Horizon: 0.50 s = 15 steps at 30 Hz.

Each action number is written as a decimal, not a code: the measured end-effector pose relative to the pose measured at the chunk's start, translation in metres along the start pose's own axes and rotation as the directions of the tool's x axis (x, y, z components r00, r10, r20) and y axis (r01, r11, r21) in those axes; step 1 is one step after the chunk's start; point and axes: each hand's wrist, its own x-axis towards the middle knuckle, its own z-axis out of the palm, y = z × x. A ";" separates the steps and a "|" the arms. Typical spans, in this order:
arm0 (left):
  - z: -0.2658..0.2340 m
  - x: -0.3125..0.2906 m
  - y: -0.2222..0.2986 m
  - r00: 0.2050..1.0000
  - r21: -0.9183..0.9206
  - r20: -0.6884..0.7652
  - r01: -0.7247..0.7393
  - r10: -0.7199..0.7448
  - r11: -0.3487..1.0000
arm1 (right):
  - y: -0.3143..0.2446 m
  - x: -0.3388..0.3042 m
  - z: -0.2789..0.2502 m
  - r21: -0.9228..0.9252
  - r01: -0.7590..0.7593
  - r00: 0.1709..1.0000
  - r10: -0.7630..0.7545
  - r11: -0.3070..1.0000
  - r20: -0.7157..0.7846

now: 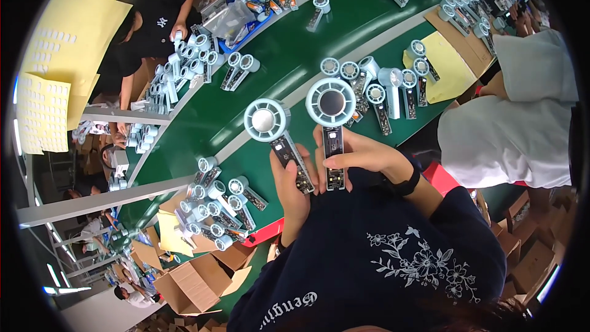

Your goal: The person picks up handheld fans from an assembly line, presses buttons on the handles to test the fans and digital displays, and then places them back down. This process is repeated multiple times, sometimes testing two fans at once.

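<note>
Left hand (289, 178) curled round the handle of one pale-blue handheld fan (284, 147), thumb along its side; right hand (356, 150) pinches the handle of a second fan (332, 135), thumb across the front, fingers behind. Both fans up off the surface (260, 166), in front of the dark shirt (375, 240), round heads away from the body, near each other but apart. Circuit boards exposed in both handles; hub looks silver on the first, dark on the second.

Handling, my judgement: grip by the casing sides, thumbs off bare boards and parts; the right thumb seems to lie over its board, so shift it to the rim. Keep heads level and apart so they don't knock. Light pressure.

Edges/room: loose fan cluster (215, 209) to the left, near the surface's red edge (267, 232); another fan group (376, 93) just beyond the right hand. Bare green between left cluster and left hand is the handiest gap. Grey rail (243, 140) divides off the green conveyor (276, 55). Neighbour's white sleeve (510, 141) limits swing at right.
</note>
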 end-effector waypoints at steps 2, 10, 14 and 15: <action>0.000 0.001 -0.001 1.000 0.050 0.021 -0.001 0.000 0.999 | 0.001 0.000 0.000 -0.016 0.013 0.999 -0.014 1.000 -0.043; -0.004 -0.004 0.002 0.999 -0.040 0.046 0.004 -0.002 0.999 | 0.003 0.003 0.005 -0.069 0.022 0.999 -0.025 0.997 -0.043; -0.005 -0.006 0.000 0.999 -0.044 0.040 -0.012 0.013 0.999 | 0.002 0.004 0.007 -0.071 -0.003 0.999 -0.001 0.997 -0.044; -0.004 -0.006 0.001 0.999 -0.043 0.041 -0.009 0.010 0.999 | 0.001 0.003 0.007 -0.069 -0.002 0.999 -0.001 0.998 -0.047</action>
